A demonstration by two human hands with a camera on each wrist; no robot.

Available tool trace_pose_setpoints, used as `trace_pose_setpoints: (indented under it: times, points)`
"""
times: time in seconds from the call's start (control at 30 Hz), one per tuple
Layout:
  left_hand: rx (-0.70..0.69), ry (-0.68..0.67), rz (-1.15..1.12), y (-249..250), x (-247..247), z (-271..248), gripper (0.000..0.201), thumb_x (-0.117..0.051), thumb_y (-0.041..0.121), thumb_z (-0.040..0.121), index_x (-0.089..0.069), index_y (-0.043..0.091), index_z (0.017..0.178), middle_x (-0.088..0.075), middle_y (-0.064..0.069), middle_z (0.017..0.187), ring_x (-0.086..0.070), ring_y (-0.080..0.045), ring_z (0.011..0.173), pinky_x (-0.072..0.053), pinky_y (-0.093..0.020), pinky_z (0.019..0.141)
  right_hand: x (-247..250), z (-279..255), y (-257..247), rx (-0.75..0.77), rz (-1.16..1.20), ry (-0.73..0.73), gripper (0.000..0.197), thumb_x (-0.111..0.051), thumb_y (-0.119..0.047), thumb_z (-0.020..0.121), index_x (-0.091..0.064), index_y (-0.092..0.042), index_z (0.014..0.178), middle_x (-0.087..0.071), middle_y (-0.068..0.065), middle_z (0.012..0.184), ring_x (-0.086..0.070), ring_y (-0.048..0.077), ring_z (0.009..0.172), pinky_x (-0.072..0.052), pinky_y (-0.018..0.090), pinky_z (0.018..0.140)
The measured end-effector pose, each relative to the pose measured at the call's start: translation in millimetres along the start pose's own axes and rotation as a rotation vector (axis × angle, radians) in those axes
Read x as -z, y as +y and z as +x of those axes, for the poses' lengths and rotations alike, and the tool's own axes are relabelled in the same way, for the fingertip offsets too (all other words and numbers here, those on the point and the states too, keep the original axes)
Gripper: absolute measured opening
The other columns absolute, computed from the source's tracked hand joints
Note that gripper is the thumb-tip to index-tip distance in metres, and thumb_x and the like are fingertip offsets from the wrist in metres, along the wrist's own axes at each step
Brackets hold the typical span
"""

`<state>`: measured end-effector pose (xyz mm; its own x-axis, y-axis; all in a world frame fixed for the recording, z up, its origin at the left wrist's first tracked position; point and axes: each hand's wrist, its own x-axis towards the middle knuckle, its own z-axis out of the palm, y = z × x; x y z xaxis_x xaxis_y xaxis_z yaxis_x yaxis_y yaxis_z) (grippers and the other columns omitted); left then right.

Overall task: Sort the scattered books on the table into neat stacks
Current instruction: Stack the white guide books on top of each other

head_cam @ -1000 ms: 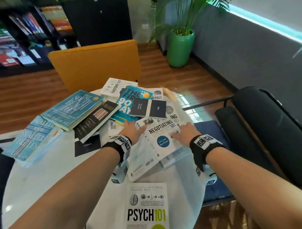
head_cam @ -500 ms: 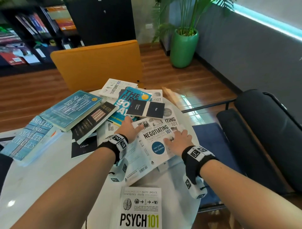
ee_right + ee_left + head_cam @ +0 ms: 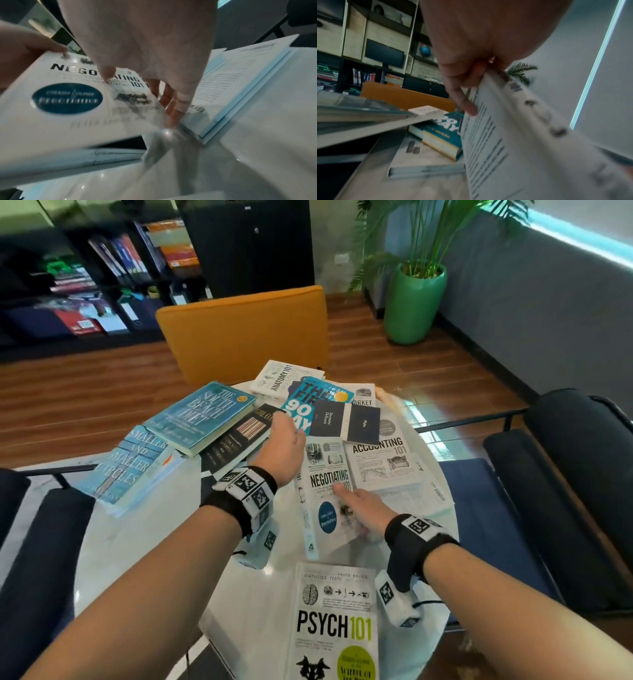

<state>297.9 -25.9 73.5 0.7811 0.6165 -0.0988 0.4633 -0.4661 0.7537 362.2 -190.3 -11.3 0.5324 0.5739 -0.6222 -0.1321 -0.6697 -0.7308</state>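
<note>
The white book Negotiating 101 [image 3: 322, 508] is raised off the pile and tilted. My left hand [image 3: 286, 440] grips its far left corner; in the left wrist view the fingers [image 3: 467, 105] pinch the book's edge [image 3: 505, 142]. My right hand [image 3: 363, 506] holds the right edge, thumb [image 3: 108, 71] on the cover [image 3: 77, 108] and fingers [image 3: 173, 108] curled underneath. Accounting 101 [image 3: 380, 460] lies uncovered just to its right. Psych 101 [image 3: 335, 625] lies flat near me. Several other books spread over the far half of the round white table [image 3: 154, 542].
On the left lie South Beach Diet [image 3: 202, 412], Smaller and Smaller Circles [image 3: 130, 467] and a dark book [image 3: 239, 436]. Farther back are The First 90 Days [image 3: 301, 402], Anatomy 101 [image 3: 277, 378] and two small dark booklets [image 3: 346, 419]. An orange chair [image 3: 246, 330] stands beyond, a black chair [image 3: 565, 474] at the right.
Both hands have taken hold of Negotiating 101, lifted it and turned it lengthwise toward me. Accounting 101, which lay beneath it, now shows.
</note>
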Motion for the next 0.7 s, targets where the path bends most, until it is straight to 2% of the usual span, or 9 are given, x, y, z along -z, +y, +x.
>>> trace_pose_setpoints:
  times: [0.07, 0.13, 0.23, 0.3, 0.4, 0.47, 0.5, 0.6, 0.7]
  points:
    - [-0.088, 0.020, 0.009, 7, 15, -9, 0.010, -0.031, 0.020, 0.103, -0.031, 0.012, 0.096, -0.033, 0.000, 0.076, -0.033, -0.015, 0.059, -0.036, -0.031, 0.055, -7, -12, -13, 0.057, -0.002, -0.031, 0.101, -0.034, -0.091, 0.070, -0.041, -0.021, 0.142, -0.049, -0.001, 0.143, -0.052, 0.023, 0.123, -0.042, 0.041, 0.103]
    - [-0.134, 0.018, 0.047, 12, 27, -18, 0.011, -0.032, 0.019, 0.103, -0.031, 0.016, 0.092, -0.034, 0.000, 0.076, -0.032, -0.014, 0.059, -0.036, -0.031, 0.055, -14, -24, -23, 0.076, 0.007, -0.042, 0.094, -0.033, -0.083, 0.078, -0.032, -0.017, 0.146, -0.049, -0.002, 0.139, -0.056, 0.018, 0.101, -0.049, 0.038, 0.092]
    - [-0.182, 0.048, -0.002, 16, 40, -33, 0.020, -0.034, 0.013, 0.103, -0.030, 0.020, 0.084, -0.033, 0.003, 0.074, -0.030, -0.010, 0.057, -0.036, -0.014, 0.049, -25, -39, -31, 0.118, -0.040, -0.053, 0.086, -0.031, -0.080, 0.082, -0.032, -0.021, 0.145, -0.064, 0.004, 0.119, -0.057, 0.018, 0.073, -0.053, 0.037, 0.086]
    - [-0.208, 0.129, -0.122, 14, 47, -40, 0.028, -0.036, 0.009, 0.102, -0.028, 0.023, 0.079, -0.032, 0.004, 0.074, -0.029, -0.009, 0.059, -0.036, -0.008, 0.051, -30, -48, -34, 0.188, -0.038, -0.085, 0.073, -0.030, -0.076, 0.086, -0.040, -0.028, 0.140, -0.061, -0.009, 0.120, -0.061, 0.020, 0.084, -0.053, 0.032, 0.079]
    - [-0.188, 0.237, -0.246, 3, 52, -44, 0.019, -0.041, 0.010, 0.101, -0.032, 0.017, 0.086, -0.033, 0.003, 0.077, -0.031, -0.010, 0.063, -0.035, -0.012, 0.057, -35, -59, -35, 0.188, 0.052, -0.087, 0.086, -0.039, -0.086, 0.072, -0.044, -0.033, 0.140, -0.055, -0.008, 0.138, -0.056, 0.019, 0.120, -0.046, 0.043, 0.101]
    - [-0.122, 0.274, -0.311, -4, 53, -47, 0.011, -0.049, 0.016, 0.099, -0.039, 0.012, 0.098, -0.040, 0.001, 0.088, -0.040, -0.011, 0.073, -0.037, -0.016, 0.069, -38, -67, -33, 0.217, 0.133, -0.037, 0.082, -0.044, -0.081, 0.075, -0.046, -0.031, 0.140, -0.056, -0.009, 0.138, -0.052, 0.017, 0.126, -0.036, 0.045, 0.111]
    - [-0.068, 0.274, -0.334, -9, 52, -48, 0.019, -0.053, 0.022, 0.097, -0.042, 0.011, 0.108, -0.043, -0.002, 0.100, -0.044, -0.012, 0.084, -0.040, -0.021, 0.078, -38, -72, -32, 0.222, 0.164, -0.005, 0.077, -0.043, -0.078, 0.077, -0.049, -0.030, 0.136, -0.057, -0.010, 0.135, -0.053, 0.016, 0.124, -0.035, 0.042, 0.111]
    - [0.095, 0.115, -0.283, -26, 43, -61, 0.056, -0.066, 0.033, 0.089, -0.039, 0.012, 0.134, -0.041, -0.003, 0.126, -0.049, -0.013, 0.108, -0.045, -0.028, 0.095, -37, -85, -20, 0.208, 0.222, 0.103, 0.049, -0.037, -0.064, 0.092, -0.056, -0.031, 0.122, -0.064, -0.011, 0.117, -0.059, 0.011, 0.106, -0.039, 0.028, 0.095]
    - [0.127, -0.179, -0.352, -43, 22, -96, 0.053, -0.073, 0.022, 0.085, -0.041, 0.012, 0.126, -0.061, -0.002, 0.121, -0.063, -0.013, 0.098, -0.059, -0.033, 0.075, -37, -96, 7, 0.188, 0.243, 0.150, 0.060, -0.037, -0.067, 0.090, -0.057, -0.026, 0.129, -0.066, -0.009, 0.121, -0.062, 0.011, 0.108, -0.045, 0.028, 0.094]
